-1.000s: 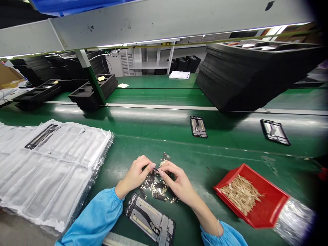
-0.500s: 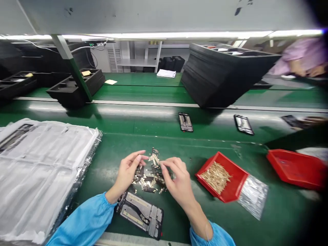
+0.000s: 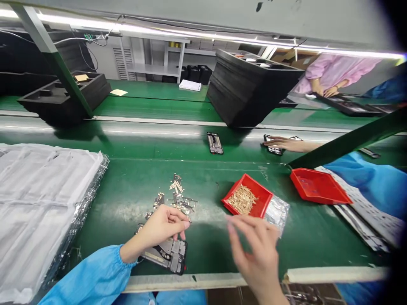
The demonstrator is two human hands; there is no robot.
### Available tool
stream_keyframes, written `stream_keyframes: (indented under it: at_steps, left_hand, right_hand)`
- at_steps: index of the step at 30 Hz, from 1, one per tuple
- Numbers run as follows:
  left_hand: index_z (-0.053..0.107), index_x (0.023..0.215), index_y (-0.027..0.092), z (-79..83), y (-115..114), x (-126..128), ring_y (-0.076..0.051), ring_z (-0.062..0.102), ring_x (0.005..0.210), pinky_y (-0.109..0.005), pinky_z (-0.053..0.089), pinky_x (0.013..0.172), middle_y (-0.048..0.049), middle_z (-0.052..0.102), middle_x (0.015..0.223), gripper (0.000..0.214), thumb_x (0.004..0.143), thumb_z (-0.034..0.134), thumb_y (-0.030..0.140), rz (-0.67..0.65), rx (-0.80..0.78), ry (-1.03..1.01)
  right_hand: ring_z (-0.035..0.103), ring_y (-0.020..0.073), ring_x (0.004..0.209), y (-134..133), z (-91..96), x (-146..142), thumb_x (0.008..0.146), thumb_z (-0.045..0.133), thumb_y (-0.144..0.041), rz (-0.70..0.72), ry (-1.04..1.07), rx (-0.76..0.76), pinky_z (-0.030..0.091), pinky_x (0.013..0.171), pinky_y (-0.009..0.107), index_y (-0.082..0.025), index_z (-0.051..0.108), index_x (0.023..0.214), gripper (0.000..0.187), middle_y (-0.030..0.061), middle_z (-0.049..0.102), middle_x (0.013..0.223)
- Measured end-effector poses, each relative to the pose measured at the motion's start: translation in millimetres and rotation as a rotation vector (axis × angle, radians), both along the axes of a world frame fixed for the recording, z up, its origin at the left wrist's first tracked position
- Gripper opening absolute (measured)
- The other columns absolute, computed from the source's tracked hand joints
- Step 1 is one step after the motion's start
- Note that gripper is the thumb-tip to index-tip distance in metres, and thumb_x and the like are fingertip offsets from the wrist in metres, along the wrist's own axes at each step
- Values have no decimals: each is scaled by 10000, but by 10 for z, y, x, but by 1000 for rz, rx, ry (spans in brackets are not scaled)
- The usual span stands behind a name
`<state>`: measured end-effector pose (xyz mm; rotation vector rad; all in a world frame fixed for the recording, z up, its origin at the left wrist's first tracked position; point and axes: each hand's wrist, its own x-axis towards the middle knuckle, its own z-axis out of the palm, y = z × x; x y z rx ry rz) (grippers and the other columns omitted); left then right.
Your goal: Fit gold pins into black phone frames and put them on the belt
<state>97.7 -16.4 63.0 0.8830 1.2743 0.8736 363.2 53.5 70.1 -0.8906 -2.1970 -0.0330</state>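
Observation:
My left hand (image 3: pixel 160 231) lies with curled fingers over a dark phone frame (image 3: pixel 165 254) at the near edge of the green belt, its fingertips pinched on something small I cannot make out. Just beyond it lies a scatter of small gold and black parts (image 3: pixel 178 197). My right hand (image 3: pixel 254 250) is lifted above the belt, blurred, its fingers apart with nothing in them. It hovers near a red tray (image 3: pixel 256 207) filled with small gold parts, beside which lies a clear plastic bag (image 3: pixel 278 212).
Wrapped white trays (image 3: pixel 41 203) fill the left. Another phone frame (image 3: pixel 215 142) rides the belt. A co-worker's hand (image 3: pixel 286 144) touches a frame at right, beside a second red tray (image 3: pixel 318 188). Stacked black foam trays (image 3: pixel 251 91) stand behind.
The view swung right. My right hand left the parts pile and lifted toward the near right. My left hand settled onto the phone frame. A co-worker's hand reached a frame on the belt.

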Motion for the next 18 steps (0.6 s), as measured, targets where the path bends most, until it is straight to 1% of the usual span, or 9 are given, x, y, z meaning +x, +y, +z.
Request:
stream_keyframes:
  at_steps: [1, 2, 3, 7, 10, 12, 14, 15, 18]
  left_hand:
    - [788, 951, 90, 0, -11, 44, -107, 538, 490, -227, 429, 535, -77, 752, 662, 447, 800, 784, 511, -21, -12, 7]
    - [787, 943, 92, -1, -21, 82, -113, 543, 483, -229, 432, 524, -75, 748, 654, 440, 798, 769, 507, -41, -22, 17]
    - [787, 930, 95, -3, -33, 114, -118, 544, 475, -229, 430, 511, -70, 741, 642, 425, 798, 756, 498, -54, -29, 32]
    - [792, 875, 112, -11, -91, 186, -124, 546, 480, -224, 419, 511, -40, 714, 602, 291, 809, 717, 385, -65, -3, 129]
    - [804, 841, 126, -19, -138, 213, -125, 566, 523, -220, 418, 549, -24, 706, 599, 198, 817, 703, 296, -77, 56, 214]
    - [817, 855, 133, -27, -164, 229, -132, 580, 541, -224, 420, 556, -25, 709, 608, 195, 839, 686, 276, -95, 112, 277]
    - [818, 863, 135, -38, -183, 236, -135, 593, 543, -227, 432, 557, -31, 719, 618, 209, 867, 671, 283, -101, 138, 300]
    - [811, 852, 134, -44, -191, 232, -135, 600, 540, -228, 438, 554, -37, 726, 622, 212, 873, 675, 295, -95, 127, 282]
    - [774, 863, 125, -62, -219, 179, -142, 627, 527, -233, 470, 544, -60, 756, 652, 247, 848, 747, 369, -51, 12, 110]
  right_hand:
    - [606, 274, 1032, -122, 24, -109, 1040, 645, -123, 121, -23, -33, 416, 950, 443, -244, 709, 1242, 244, 88, 731, 1093]
    - [597, 269, 1050, -223, 35, -205, 1043, 637, -103, 198, -50, -62, 411, 953, 431, -238, 707, 1248, 256, 83, 738, 1108]
    - [585, 270, 1061, -299, 32, -285, 1050, 628, -99, 230, -66, -82, 401, 950, 426, -228, 709, 1249, 250, 82, 745, 1117]
    - [567, 263, 1019, -402, -69, -455, 1093, 590, -139, 220, -23, -134, 375, 906, 411, -221, 722, 1211, 195, 68, 762, 1061]
    - [575, 249, 988, -396, -157, -472, 1102, 559, -126, 236, -19, -154, 369, 877, 396, -222, 718, 1160, 195, 57, 765, 1020]
    - [586, 244, 978, -351, -203, -422, 1100, 550, -121, 235, -49, -148, 371, 874, 394, -212, 705, 1132, 182, 58, 768, 1015]
    - [607, 245, 977, -221, -235, -290, 1088, 578, -134, 198, -80, -103, 372, 882, 402, -216, 701, 1126, 152, 60, 772, 1016]
    - [620, 249, 973, -117, -244, -192, 1076, 603, -142, 150, -81, -62, 375, 892, 410, -222, 703, 1128, 138, 63, 772, 1015]
    - [648, 260, 925, 274, -231, 142, 1051, 632, -147, -100, -59, 108, 404, 898, 436, -222, 729, 1135, 149, 98, 762, 1026]
